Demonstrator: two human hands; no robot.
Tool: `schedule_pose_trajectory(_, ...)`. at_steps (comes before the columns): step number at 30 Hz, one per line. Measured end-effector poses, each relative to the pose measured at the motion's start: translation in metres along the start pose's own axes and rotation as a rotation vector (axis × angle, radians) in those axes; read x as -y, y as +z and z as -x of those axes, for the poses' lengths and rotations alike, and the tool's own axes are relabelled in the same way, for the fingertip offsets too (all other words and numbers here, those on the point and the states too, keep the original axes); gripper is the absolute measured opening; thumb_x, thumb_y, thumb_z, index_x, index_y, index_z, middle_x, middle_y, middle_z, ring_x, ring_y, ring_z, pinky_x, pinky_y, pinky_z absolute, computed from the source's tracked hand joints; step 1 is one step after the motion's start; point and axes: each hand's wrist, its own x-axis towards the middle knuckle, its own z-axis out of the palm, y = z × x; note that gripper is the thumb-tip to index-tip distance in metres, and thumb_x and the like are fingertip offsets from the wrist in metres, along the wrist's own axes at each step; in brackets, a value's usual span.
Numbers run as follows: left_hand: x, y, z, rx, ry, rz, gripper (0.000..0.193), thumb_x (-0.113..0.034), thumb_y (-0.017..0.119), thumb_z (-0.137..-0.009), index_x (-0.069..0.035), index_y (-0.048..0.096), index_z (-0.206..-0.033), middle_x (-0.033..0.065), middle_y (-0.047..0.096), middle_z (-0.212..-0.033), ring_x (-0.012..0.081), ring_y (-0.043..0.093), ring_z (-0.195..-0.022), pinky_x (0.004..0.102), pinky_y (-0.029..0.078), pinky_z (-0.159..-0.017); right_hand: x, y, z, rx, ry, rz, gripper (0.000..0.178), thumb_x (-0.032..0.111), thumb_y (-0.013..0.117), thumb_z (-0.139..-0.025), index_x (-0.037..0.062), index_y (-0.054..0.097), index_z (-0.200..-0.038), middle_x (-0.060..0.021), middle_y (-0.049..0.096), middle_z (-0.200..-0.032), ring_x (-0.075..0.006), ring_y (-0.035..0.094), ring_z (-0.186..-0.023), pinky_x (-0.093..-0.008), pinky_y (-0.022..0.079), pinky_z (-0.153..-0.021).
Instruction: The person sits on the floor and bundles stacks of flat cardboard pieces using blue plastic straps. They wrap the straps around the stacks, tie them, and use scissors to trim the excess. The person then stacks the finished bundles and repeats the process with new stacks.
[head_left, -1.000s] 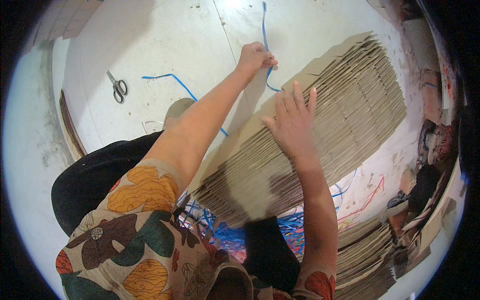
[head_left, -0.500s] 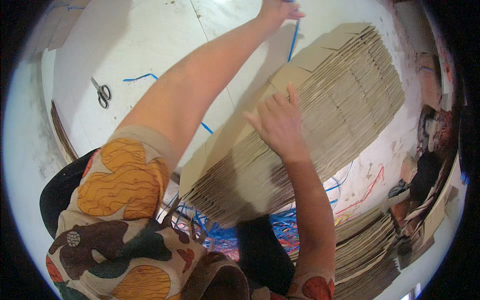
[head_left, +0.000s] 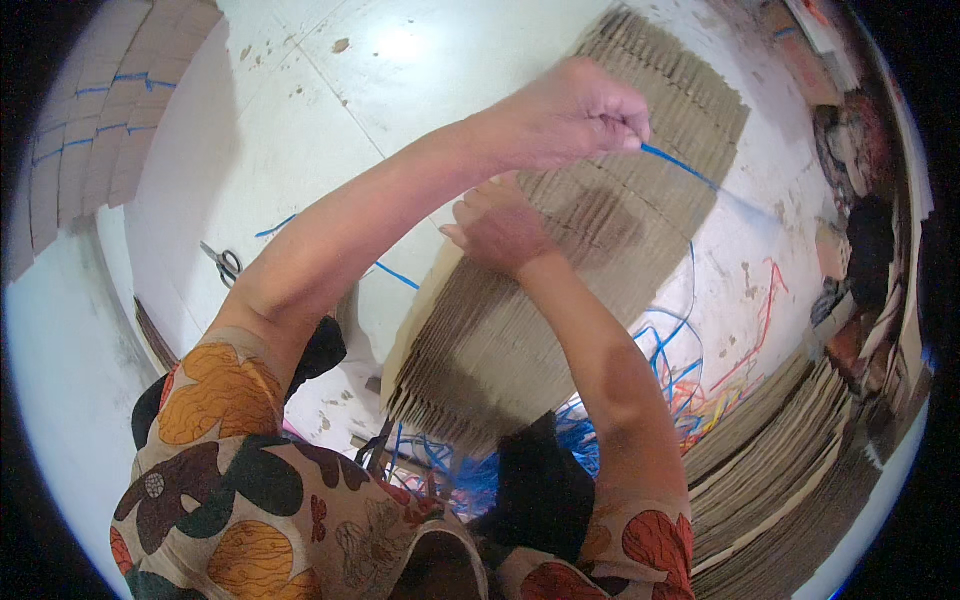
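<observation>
Head view: left hand (head_left: 585, 112) fingers pinch a blue strap (head_left: 678, 166), which trails rightward across the cardboard stack (head_left: 500, 325) beneath. Stack's long axis: lower left to upper right. Right hand (head_left: 500, 225) lies at its left edge; whether those fingers grip cannot be determined.

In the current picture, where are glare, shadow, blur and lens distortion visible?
Head view: glare whitens the floor near the top; a shadow darkens the cardboard stack beside the right hand; the blue strap smears toward its right end; fisheye bending shows toward the black corners.
</observation>
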Motion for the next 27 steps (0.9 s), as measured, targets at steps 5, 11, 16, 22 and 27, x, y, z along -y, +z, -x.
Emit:
schedule_pose_trajectory(5, -0.009, 0.021, -0.033, 0.277, -0.13, -0.185, 0.005, -0.006, 0.058, -0.079, -0.001, 0.058, -0.078, 0.0001, 0.052, -0.058, 0.008, 0.048, -0.053, 0.0245, 0.039, -0.05, -0.003, -0.005, -0.003, -0.056, -0.079, -0.086, 0.039, 0.044, 0.057, -0.075, 0.0056, 0.063, -0.079, -0.0095, 0.06, -0.082, -0.0256, 0.052, -0.095, -0.0495, 0.026, -0.099)
schedule_pose_trajectory(11, -0.046, 0.008, -0.047, 0.392, -0.087, -0.303, 0.006, -0.008, 0.057, -0.08, -0.002, 0.058, -0.078, 0.0003, 0.051, -0.057, 0.0081, 0.047, -0.051, 0.0224, 0.039, -0.049, -0.004, -0.027, 0.039, -0.243, 0.067, 0.07, 0.07, 0.05, 0.057, -0.073, 0.0007, 0.046, -0.121, -0.0161, 0.042, -0.129, -0.0263, 0.03, -0.127, -0.0519, 0.017, -0.105)
schedule_pose_trajectory(16, -0.054, 0.032, -0.027, 0.348, 0.082, -0.353, 0.009, -0.009, 0.061, -0.077, -0.002, 0.059, -0.082, 0.0036, 0.054, -0.063, 0.0113, 0.051, -0.057, 0.0261, 0.039, -0.052, -0.004, -0.02, 0.051, -0.226, 0.087, 0.017, 0.069, 0.048, 0.057, -0.073, 0.0005, 0.045, -0.121, -0.0158, 0.043, -0.128, -0.0286, 0.032, -0.125, -0.0516, 0.018, -0.104)
schedule_pose_trajectory(22, -0.034, 0.09, -0.053, 0.519, -0.056, -0.33, 0.004, -0.004, 0.059, -0.076, -0.002, 0.058, -0.08, 0.0068, 0.054, -0.064, 0.0155, 0.053, -0.057, 0.0267, 0.042, -0.054, -0.011, -0.009, 0.057, -0.338, 0.097, -0.066, 0.056, 0.041, 0.057, -0.075, -0.0008, 0.049, -0.111, -0.0145, 0.05, -0.116, -0.0275, 0.041, -0.115, -0.0433, 0.028, -0.1)
schedule_pose_trajectory(27, -0.01, 0.101, -0.065, 0.469, 0.165, -0.521, 0.004, -0.004, 0.058, -0.075, -0.002, 0.058, -0.078, 0.0084, 0.059, -0.073, 0.0213, 0.056, -0.064, 0.0328, 0.045, -0.062, -0.002, -0.06, 0.131, -0.456, 0.45, 0.041, 0.033, 0.021, 0.057, -0.075, -0.0015, 0.053, -0.1, -0.0147, 0.058, -0.094, -0.0299, 0.055, -0.091, -0.0432, 0.04, -0.086)
